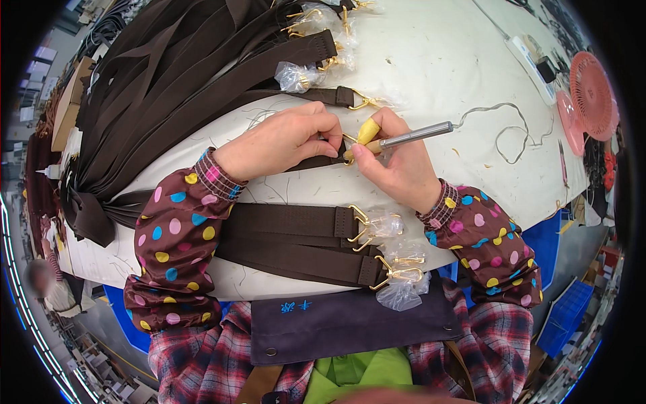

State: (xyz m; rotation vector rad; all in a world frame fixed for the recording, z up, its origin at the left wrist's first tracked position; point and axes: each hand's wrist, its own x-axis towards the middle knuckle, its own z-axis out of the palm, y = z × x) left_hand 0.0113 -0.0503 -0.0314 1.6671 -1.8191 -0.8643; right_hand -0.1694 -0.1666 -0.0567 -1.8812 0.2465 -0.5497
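My left hand (286,141) pinches the end of a dark brown strap (313,162) beside its gold metal ring. Facing it, my right hand (402,168) is closed around a corded, pen-shaped tool (424,135) with a silver barrel and a tan section. A yellow covering (368,130) wraps one fingertip of that hand. The tool's tip is hidden at the strap end between both hands. Nearer to me lie more brown straps (289,225), their gold snap hooks (361,225) partly wrapped in clear plastic (400,294).
A big bundle of brown straps (161,81) covers the far left, gathered in a knot (91,219). At the right a grey cord (501,106) curls over the white table (444,67), near a power strip (531,67) and a pink fan (592,94). Blue crates (566,316) stand below.
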